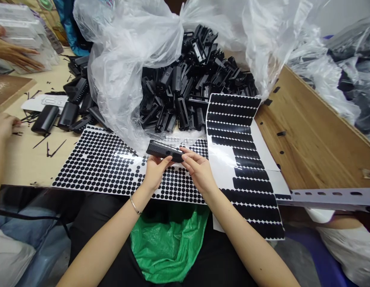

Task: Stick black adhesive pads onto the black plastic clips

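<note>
A long black plastic housing (163, 150) with a textured side and a round black dot on it is held between my two hands. My left hand (156, 169) grips its left part, thumb along the near side. At its right end, my right hand (198, 165) pinches with thumb and fingers. Beneath them lies a white sheet of round black stickers (107, 163), with some dots gone near the middle. To the right rests a second sheet of black stickers (247, 171), in packed rows and with a bare white patch; its top part is bent up.
Behind my hands, many black housings (185, 87) spill from a clear plastic bag (119, 52). More black parts (68, 113) lie at left, near another person's hands (17, 52). A wooden board (316, 147) stands at right. A green sack (169, 243) hangs at my lap.
</note>
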A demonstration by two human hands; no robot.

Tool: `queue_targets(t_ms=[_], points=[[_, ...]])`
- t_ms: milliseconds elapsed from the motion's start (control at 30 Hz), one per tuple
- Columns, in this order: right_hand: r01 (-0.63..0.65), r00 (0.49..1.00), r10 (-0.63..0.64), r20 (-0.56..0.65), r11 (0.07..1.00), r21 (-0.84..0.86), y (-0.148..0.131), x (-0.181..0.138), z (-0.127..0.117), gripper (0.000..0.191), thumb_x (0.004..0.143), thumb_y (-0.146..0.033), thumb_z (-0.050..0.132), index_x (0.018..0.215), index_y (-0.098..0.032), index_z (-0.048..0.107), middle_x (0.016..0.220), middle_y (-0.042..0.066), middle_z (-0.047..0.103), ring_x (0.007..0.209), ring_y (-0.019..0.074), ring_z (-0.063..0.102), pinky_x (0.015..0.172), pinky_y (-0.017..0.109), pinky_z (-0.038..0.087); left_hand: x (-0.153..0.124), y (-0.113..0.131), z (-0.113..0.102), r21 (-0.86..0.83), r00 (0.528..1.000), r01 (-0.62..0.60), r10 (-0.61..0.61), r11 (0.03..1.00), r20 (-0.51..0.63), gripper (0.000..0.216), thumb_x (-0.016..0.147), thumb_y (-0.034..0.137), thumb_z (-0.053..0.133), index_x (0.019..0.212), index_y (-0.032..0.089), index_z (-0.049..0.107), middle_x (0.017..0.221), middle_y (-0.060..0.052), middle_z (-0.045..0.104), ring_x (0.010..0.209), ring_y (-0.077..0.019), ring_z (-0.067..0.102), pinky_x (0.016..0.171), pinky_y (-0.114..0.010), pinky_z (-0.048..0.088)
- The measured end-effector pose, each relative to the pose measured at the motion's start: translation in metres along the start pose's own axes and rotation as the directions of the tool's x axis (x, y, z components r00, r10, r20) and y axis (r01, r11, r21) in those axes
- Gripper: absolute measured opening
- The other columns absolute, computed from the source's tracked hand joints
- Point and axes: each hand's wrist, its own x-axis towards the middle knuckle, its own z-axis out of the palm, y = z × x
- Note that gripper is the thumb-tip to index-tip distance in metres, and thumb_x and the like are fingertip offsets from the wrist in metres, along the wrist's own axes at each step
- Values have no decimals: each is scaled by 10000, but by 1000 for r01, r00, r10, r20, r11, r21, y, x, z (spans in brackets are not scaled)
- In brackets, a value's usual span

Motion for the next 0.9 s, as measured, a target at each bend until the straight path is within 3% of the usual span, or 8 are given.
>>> queue_targets(t_ms=[900], points=[[95, 995, -96, -8, 992, -84, 6, 2, -4, 193, 689, -356, 804, 629, -209, 694, 1193, 77, 695, 1131, 280, 623, 1012, 469, 464, -1, 0, 2, -52, 999, 18, -20, 998, -35, 301, 564, 269, 886, 799, 180, 720, 833, -9, 757, 798, -173, 708, 766, -327, 605]])
